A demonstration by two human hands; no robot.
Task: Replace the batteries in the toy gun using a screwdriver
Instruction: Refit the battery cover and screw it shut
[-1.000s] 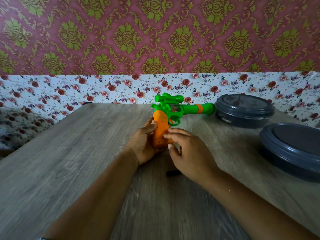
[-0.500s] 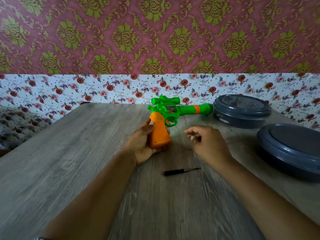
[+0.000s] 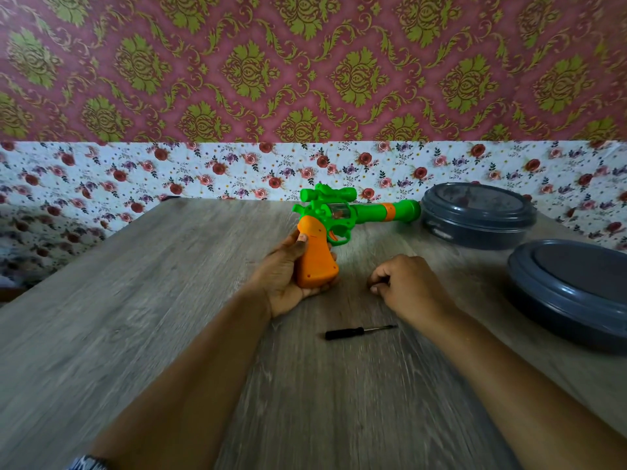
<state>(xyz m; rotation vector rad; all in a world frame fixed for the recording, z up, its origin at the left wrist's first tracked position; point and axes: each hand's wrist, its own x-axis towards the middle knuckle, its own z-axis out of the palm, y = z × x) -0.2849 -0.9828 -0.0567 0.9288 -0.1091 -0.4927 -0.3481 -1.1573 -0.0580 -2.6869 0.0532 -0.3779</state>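
A green toy gun (image 3: 342,215) with an orange grip stands upright on the wooden table (image 3: 135,317), its barrel pointing right. My left hand (image 3: 285,276) is wrapped around the orange grip from the left. My right hand (image 3: 403,286) rests on the table to the right of the grip, fingers curled in; whether they pinch something small I cannot tell. A small black-handled screwdriver (image 3: 356,332) lies flat on the table just in front of both hands, tip pointing right.
Two round dark grey lidded containers stand at the right: one at the back (image 3: 475,215) beside the gun's muzzle, one nearer (image 3: 573,290) at the table's right edge. A floral-papered wall (image 3: 203,171) rises behind the table's far edge.
My right hand has come off the gun's grip and moved right and down to the table, uncovering the screwdriver. My left hand has kept hold of the grip.
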